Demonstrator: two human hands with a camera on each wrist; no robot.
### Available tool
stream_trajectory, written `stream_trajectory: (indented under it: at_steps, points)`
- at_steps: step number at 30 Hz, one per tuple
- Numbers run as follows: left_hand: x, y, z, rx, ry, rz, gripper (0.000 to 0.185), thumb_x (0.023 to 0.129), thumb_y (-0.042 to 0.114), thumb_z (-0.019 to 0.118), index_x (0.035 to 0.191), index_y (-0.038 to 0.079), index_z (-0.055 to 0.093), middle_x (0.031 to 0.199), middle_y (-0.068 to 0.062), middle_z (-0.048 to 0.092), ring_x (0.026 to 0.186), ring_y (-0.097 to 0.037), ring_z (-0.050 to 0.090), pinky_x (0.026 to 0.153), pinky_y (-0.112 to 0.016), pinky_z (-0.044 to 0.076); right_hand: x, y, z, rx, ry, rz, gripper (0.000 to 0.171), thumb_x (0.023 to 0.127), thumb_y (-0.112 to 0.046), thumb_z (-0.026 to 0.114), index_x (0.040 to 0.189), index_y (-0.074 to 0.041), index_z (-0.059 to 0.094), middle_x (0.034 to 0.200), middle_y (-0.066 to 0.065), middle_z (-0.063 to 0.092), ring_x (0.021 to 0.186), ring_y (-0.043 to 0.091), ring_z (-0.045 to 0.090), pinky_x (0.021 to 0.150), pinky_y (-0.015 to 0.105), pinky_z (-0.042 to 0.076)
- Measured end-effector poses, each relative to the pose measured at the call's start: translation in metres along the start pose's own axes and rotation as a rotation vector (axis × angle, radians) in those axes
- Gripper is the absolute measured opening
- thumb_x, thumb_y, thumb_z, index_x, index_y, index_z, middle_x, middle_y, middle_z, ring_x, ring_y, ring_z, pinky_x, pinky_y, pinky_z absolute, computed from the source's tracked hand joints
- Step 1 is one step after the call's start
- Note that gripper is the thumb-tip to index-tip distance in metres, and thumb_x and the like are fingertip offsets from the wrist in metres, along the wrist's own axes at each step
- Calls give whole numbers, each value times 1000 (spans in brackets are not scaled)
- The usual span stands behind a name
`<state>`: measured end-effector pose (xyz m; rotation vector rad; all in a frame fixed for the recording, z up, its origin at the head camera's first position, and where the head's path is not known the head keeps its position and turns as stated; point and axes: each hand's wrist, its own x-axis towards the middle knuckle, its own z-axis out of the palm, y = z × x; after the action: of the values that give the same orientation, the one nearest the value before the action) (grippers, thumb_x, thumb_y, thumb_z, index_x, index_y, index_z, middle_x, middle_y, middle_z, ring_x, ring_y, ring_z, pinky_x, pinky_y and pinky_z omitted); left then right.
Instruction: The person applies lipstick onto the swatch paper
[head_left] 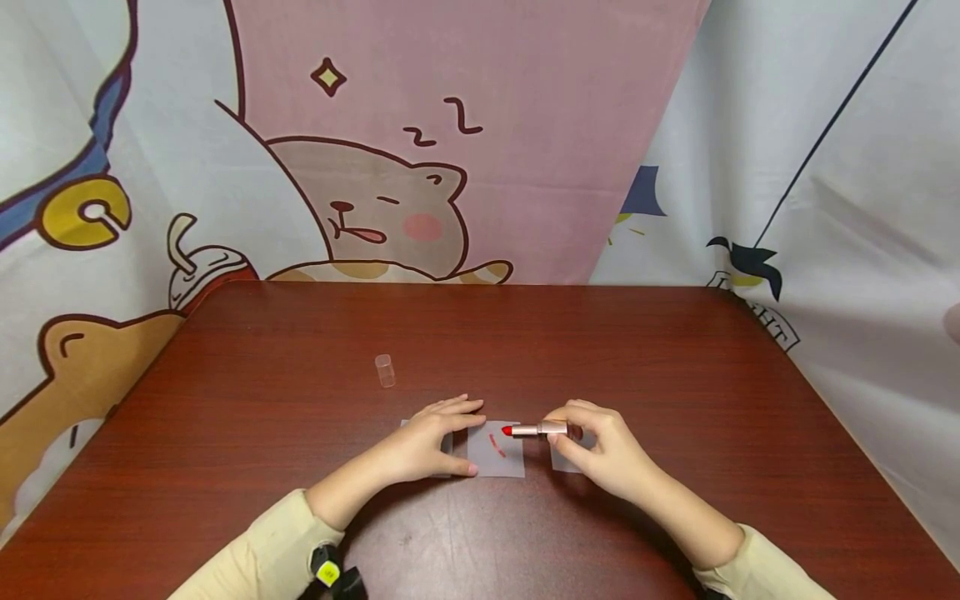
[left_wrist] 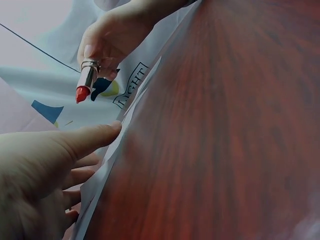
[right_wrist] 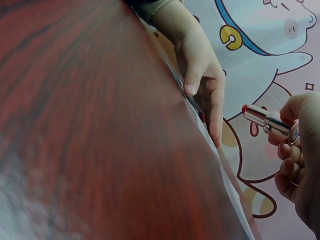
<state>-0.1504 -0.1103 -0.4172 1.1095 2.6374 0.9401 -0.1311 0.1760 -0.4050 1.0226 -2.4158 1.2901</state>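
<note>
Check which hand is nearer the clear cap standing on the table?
Left. The left hand lies flat on the paper sheet, just below and right of the clear cap. The right hand, holding the lipstick, sits farther right.

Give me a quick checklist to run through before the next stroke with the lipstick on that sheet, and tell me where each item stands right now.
1. Lipstick gripped by the right hand: ok, fingers pinch the barrel.
2. Red tip exposed and pointing at the sheet: ok.
3. Sheet held down by the left hand: ok, fingers rest flat on its left part.
4. Tip touching the sheet: not ok; in the wrist views it is lifted off.
5. Bare space left beside the red mark: ok.
6. Clear cap out of the way: ok, it lies farther back on the table.
</note>
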Motion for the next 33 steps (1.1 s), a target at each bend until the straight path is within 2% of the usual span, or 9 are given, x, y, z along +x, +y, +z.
stream_trajectory:
  at_steps: [9,18,26,33]
  points:
    - [1,-3,-4,-34,27,-1,67,77,30,81,133,2,55,142,-13,46,136,-33,33,108,-50,27,2,-3,-4,2,16,-14,23,83,-1,69,95,-20,69,84,-12,60,70,7,47,55,32,40]
    - [1,5,-4,-36,50,-26,68,75,30,82,134,6,56,143,-9,47,136,-31,34,108,-49,27,1,-7,-8,-27,52,-30,28,78,7,70,94,-17,70,78,-9,58,68,11,46,53,32,38]
    - [8,13,1,-25,72,12,68,75,31,82,133,6,56,141,-10,48,135,-31,35,108,-50,28,3,-33,-22,-34,76,-38,26,75,15,67,92,-4,69,75,0,59,65,9,47,51,31,39]
    - [18,18,6,-26,75,40,68,76,34,81,133,6,56,141,-11,49,135,-31,35,108,-49,28,-2,-31,-32,-51,100,-13,26,75,17,67,92,-3,69,79,2,63,67,8,51,54,23,42]
